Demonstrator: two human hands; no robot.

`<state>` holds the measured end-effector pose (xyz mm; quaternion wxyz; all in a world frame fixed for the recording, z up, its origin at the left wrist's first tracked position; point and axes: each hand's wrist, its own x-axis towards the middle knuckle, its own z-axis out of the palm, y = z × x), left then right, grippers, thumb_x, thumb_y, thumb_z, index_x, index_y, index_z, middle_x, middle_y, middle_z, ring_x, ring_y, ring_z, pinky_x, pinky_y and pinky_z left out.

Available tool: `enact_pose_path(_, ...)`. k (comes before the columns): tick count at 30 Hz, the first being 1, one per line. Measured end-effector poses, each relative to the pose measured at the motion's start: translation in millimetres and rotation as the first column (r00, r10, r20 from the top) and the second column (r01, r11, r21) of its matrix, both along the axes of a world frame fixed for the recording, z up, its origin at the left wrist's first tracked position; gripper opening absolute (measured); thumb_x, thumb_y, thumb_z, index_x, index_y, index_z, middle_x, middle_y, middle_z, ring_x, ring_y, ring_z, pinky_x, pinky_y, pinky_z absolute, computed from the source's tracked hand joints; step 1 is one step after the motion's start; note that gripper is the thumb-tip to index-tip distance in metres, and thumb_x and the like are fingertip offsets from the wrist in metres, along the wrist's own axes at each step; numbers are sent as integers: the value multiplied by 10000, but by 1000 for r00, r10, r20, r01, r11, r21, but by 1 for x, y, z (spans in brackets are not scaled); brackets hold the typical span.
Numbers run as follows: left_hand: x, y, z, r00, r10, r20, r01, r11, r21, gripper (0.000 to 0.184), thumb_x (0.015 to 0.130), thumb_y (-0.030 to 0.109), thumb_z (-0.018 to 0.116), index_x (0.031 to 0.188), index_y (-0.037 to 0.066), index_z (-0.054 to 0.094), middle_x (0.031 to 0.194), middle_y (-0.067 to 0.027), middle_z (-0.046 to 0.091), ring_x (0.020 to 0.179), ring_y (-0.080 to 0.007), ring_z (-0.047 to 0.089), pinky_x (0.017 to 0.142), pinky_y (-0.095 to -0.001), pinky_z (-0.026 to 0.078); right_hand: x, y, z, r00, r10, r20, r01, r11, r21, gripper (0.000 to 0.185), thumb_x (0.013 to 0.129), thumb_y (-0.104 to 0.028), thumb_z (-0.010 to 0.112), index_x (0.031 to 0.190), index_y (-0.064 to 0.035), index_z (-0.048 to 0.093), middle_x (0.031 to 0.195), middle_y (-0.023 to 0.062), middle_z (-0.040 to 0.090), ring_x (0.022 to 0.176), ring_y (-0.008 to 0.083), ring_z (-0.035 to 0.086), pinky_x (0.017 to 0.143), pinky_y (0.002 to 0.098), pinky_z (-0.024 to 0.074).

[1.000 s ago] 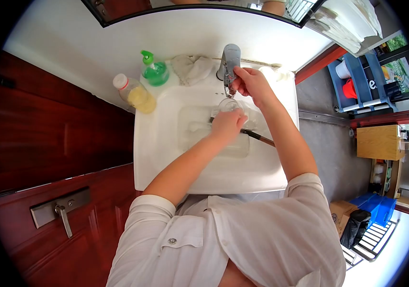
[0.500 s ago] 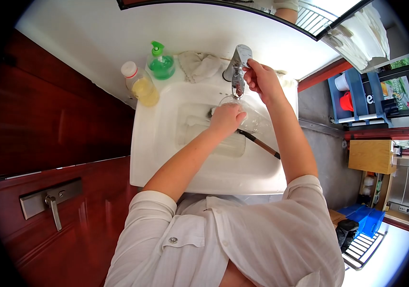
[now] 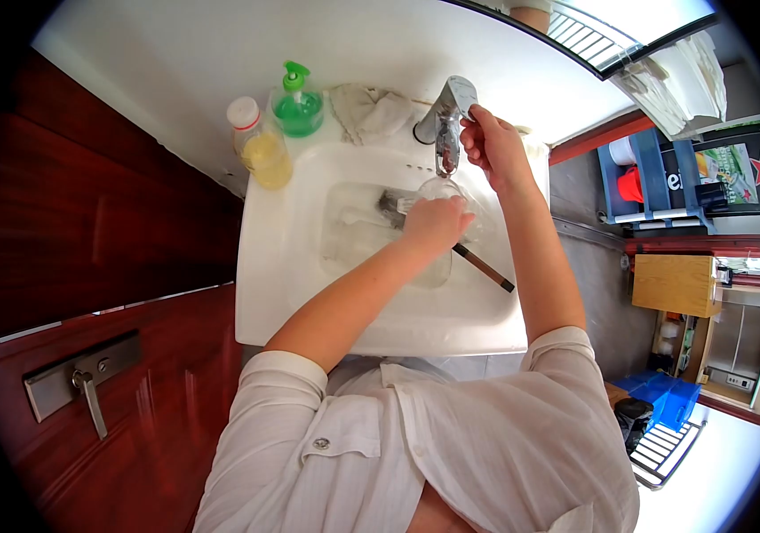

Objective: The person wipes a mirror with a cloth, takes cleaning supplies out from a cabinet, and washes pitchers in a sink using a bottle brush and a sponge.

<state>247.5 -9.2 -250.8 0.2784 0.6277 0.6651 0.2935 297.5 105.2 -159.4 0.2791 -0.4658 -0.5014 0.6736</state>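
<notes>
My left hand (image 3: 435,224) is closed round a clear glass (image 3: 440,188) below the spout of the chrome faucet (image 3: 448,133). Most of the glass is hidden behind the hand. With fingers bent together, my right hand (image 3: 495,147) touches the faucet's lever at its right side. A brush with a dark head (image 3: 390,204) and a brown handle (image 3: 485,267) lies slanted in the white sink (image 3: 286,302), partly beneath my left hand. Water and another clear object, hard to make out, are in the basin.
On the sink's back left edge stand a bottle of yellowish liquid (image 3: 266,158) and a green soap dispenser (image 3: 298,111), beside a crumpled cloth (image 3: 369,111). A mirror (image 3: 575,35) hangs above. A dark red door (image 3: 167,382) is at the left, a blue shelf cart (image 3: 651,178) at the right.
The view has shifted, so the sink appears further left. My left hand stays at the glass under the spout, my right hand at the lever. More of the brush head shows.
</notes>
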Motion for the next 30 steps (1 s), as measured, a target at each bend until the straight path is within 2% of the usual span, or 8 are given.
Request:
enact_pose_path(7, -15, 4, -14, 996, 38, 86, -28, 994, -109, 295, 851, 328, 518, 919, 57, 614, 814, -145, 637, 805, -324, 597, 687, -425, 454, 1, -5, -3, 1000, 1, 1, -1, 1000, 22, 254, 898, -255, 488, 832, -14, 531, 557, 23, 500, 437, 88, 397, 384, 203, 287)
enact_pose_path(13, -16, 6, -7, 998, 11, 64, -5, 996, -85, 285, 854, 322, 512, 861, 49, 596, 791, -151, 628, 782, -331, 594, 665, -434, 446, 0, -11, -6, 999, -20, 27, 19, 999, 39, 271, 888, -264, 491, 783, -22, 552, 549, 16, 517, 420, 82, 408, 395, 214, 305)
enact_pose_path(15, -10, 5, -5, 999, -16, 36, 19, 996, -92, 281, 856, 318, 509, 851, 49, 593, 786, -152, 625, 780, -330, 594, 661, -435, 445, 0, -15, -7, 998, 36, 54, -38, 999, 26, 270, 901, -269, 490, 788, -31, 547, 557, 10, 511, 422, 78, 410, 389, 202, 301)
enact_pose_path(21, -8, 1, -14, 999, 32, 29, -31, 999, -31, 269, 860, 307, 501, 839, 57, 595, 744, -138, 623, 729, -329, 596, 628, -434, 446, -6, -15, -7, 999, 16, 29, -16, 1000, 20, 285, 906, -287, 492, 804, -27, 549, 558, 3, 507, 435, 71, 406, 393, 205, 281)
enact_pose_path(23, -12, -6, -19, 982, 93, 165, -99, 995, 33, 224, 854, 265, 514, 834, 56, 594, 723, -136, 618, 697, -332, 591, 605, -427, 442, -5, -14, -7, 1000, 13, 19, -13, 1000, 13, 295, 909, -295, 491, 807, -24, 548, 557, 2, 504, 441, 70, 405, 395, 206, 277)
enact_pose_path(26, -24, -25, -5, 981, 86, 172, -98, 994, 58, 163, 836, 207, 539, 848, 52, 591, 724, -135, 615, 698, -327, 588, 613, -414, 441, -4, -18, -9, 988, 142, 66, -143, 989, 23, 359, 912, -356, 490, 837, -11, 558, 540, 5, 495, 449, 68, 403, 401, 208, 276)
enact_pose_path(27, -29, -30, 1, 983, 80, 165, -90, 995, 54, 163, 836, 207, 539, 848, 52, 591, 724, -135, 615, 698, -327, 588, 613, -414, 441, -3, -20, -9, 989, 135, 59, -136, 991, 19, 359, 912, -356, 490, 837, -11, 558, 540, 5, 495, 449, 68, 403, 401, 208, 276)
enact_pose_path(30, -46, -44, 22, 998, 36, 50, -42, 991, 127, 117, 820, 166, 562, 848, 55, 589, 704, -120, 607, 680, -311, 580, 650, -401, 438, 3, -17, -10, 968, 219, 121, -225, 973, 43, 377, 911, -383, 486, 842, -21, 565, 560, 14, 517, 461, 66, 419, 424, 210, 304)
